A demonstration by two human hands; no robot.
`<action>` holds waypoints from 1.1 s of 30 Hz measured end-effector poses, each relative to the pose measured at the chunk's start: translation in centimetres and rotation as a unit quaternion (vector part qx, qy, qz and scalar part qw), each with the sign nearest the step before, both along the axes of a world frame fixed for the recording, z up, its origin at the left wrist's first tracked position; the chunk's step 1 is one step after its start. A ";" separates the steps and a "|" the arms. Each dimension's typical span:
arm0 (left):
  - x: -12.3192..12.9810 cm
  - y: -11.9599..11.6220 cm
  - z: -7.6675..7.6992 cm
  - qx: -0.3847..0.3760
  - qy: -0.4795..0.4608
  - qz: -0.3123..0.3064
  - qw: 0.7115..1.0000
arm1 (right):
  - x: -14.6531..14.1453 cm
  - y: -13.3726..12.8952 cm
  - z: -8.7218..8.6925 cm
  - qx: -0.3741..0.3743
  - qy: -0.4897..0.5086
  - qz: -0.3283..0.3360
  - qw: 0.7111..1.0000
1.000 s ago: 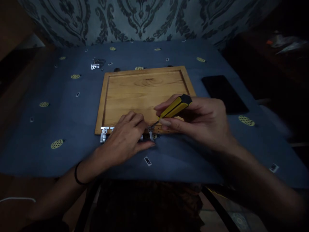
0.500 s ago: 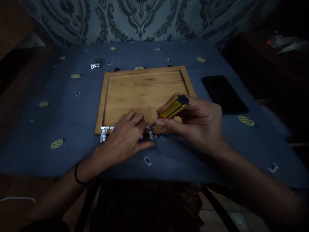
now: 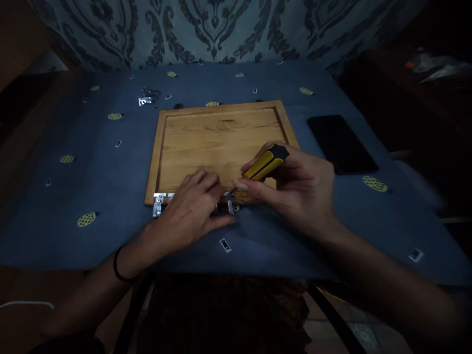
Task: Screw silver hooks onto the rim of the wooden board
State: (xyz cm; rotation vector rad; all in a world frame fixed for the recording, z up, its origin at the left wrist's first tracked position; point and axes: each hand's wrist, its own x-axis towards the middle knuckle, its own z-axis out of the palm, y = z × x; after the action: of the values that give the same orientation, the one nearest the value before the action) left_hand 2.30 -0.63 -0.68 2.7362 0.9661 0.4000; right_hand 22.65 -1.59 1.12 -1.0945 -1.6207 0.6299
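Shifting slightly toward my left hand since 1 second ago, my right hand (image 3: 304, 191) is carrying the yellow-and-black screwdriver (image 3: 266, 163) with it, thumb and fingers clamping on the handle. Its shaft is slanting down to a metal clip (image 3: 230, 205) in the gap between my hands, though I cannot tell whether the tip is sitting in a screw. My left hand (image 3: 193, 209) is lying palm down across the near edge of the wooden board (image 3: 221, 140), thumb stretching beside that clip; what its curled fingers are gripping I cannot tell. Both hands are staying close but apart. Left of my left hand, another clip (image 3: 158, 206) is jutting from the board's near edge. Well beyond that hand, loose metal pieces (image 3: 146, 98) are lying on the blue tablecloth (image 3: 110, 187), and beyond my right hand a flat black object (image 3: 342, 145) is resting.
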 end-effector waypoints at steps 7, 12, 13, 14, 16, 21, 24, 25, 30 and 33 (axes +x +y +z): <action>-0.1 0.1 0.1 -0.009 -0.002 -0.004 1.000 | 0.0 -0.1 -0.4 -0.010 0.018 0.002 1.000; -0.1 0.1 0.2 -0.017 0.002 -0.002 1.000 | 0.0 -0.1 -0.3 -0.009 0.023 0.003 1.000; -0.1 0.1 0.2 -0.017 0.002 -0.001 1.000 | 0.0 -0.1 -0.3 -0.011 0.024 0.004 1.000; -0.1 0.1 0.1 -0.017 0.001 0.000 1.000 | 0.0 -0.1 -0.3 -0.012 0.025 0.005 1.000; -0.1 0.1 0.1 -0.019 -0.003 0.001 1.000 | 0.1 -0.1 -0.3 -0.012 0.026 0.005 1.000; -0.2 0.2 -0.1 -0.024 -0.009 -0.005 1.000 | 0.2 -0.2 -0.5 -0.014 0.019 0.004 1.000; -0.2 0.2 -0.1 -0.025 -0.006 -0.004 1.000 | 0.1 -0.2 -0.5 -0.018 0.019 0.003 1.000; -0.2 0.2 0.0 -0.026 -0.004 -0.002 1.000 | 0.1 -0.1 -0.5 -0.018 0.019 0.003 1.000; -0.2 0.1 0.3 -0.027 0.005 -0.003 1.000 | 0.1 0.0 -0.3 -0.013 0.022 0.003 1.000; -0.2 0.2 0.4 -0.021 0.013 -0.003 1.000 | 0.1 0.0 -0.3 -0.016 0.019 0.001 1.000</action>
State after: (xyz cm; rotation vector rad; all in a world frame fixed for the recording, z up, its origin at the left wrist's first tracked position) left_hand 2.07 -0.48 -0.26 2.7115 0.9622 0.3395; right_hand 22.76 -1.59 0.85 -1.0983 -1.5845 0.6765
